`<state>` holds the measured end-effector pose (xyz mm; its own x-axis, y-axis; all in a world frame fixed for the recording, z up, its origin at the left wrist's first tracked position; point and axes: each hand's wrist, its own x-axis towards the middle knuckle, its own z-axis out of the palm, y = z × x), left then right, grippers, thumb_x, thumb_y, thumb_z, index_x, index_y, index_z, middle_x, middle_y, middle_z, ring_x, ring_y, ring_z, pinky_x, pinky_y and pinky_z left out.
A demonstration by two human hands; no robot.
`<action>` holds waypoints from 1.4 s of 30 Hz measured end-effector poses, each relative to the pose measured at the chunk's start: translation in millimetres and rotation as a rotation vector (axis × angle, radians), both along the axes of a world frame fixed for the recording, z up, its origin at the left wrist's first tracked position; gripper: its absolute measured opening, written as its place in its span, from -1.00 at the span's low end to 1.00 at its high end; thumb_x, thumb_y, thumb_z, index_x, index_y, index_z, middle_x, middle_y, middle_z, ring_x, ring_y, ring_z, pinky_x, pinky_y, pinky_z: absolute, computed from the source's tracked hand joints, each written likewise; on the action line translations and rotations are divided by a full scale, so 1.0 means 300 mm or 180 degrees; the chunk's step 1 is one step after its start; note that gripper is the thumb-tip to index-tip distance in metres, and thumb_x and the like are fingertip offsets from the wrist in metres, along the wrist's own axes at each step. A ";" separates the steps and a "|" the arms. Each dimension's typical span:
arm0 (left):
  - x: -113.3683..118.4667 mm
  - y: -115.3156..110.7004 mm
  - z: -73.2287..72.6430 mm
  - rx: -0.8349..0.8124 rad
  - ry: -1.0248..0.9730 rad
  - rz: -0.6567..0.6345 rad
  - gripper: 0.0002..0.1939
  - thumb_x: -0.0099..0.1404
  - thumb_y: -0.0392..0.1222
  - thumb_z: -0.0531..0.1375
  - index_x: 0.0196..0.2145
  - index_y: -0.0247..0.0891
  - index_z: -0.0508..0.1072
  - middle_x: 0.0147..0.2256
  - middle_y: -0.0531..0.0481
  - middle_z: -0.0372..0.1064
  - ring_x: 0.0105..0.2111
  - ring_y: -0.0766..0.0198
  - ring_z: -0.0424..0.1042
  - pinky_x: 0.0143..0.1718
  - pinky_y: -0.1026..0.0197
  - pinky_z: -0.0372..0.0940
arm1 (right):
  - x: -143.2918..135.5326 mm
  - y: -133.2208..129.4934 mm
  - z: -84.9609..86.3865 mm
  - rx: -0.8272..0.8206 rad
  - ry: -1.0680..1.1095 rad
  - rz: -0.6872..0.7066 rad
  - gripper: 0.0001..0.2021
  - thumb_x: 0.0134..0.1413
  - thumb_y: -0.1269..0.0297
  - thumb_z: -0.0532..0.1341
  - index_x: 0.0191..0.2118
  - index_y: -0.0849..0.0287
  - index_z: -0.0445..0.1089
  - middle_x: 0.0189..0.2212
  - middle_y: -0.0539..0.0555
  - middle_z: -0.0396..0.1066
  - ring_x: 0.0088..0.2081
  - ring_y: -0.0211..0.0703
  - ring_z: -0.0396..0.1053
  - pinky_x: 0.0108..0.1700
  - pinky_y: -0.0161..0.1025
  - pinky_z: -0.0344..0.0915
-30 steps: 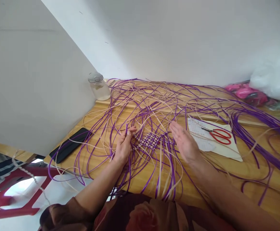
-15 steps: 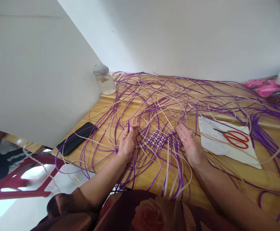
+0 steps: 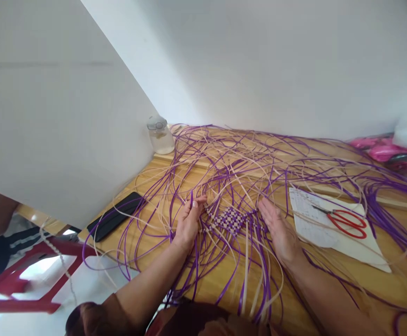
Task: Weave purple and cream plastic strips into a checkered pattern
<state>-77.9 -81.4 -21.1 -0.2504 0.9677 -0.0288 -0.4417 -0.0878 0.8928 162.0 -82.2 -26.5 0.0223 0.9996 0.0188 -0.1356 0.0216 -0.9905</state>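
Hands x2, woven pc x1

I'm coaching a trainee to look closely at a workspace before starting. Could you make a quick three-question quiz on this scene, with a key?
1. True or false: the red-handled scissors lie on the papers.
2. Multiple choice: the right hand is A) gripping the scissors; B) extended, with fingers together; C) holding the jar.
3. Fill in: the checkered woven patch is beige and ____.

Key: 1 true; 2 B; 3 purple.
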 end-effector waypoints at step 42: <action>0.228 -0.259 0.191 -0.0229 0.0796 -0.2770 -0.58 0.27 0.18 0.15 -0.33 -0.31 0.34 -0.51 0.07 0.30 -0.66 0.49 0.16 -0.62 0.35 -0.02 | -0.057 -0.230 0.255 -0.0339 -0.0192 0.0888 -0.59 0.12 -0.04 0.25 -0.11 0.21 0.50 -0.43 0.06 0.49 -0.54 -0.23 0.40 -0.51 -0.32 0.35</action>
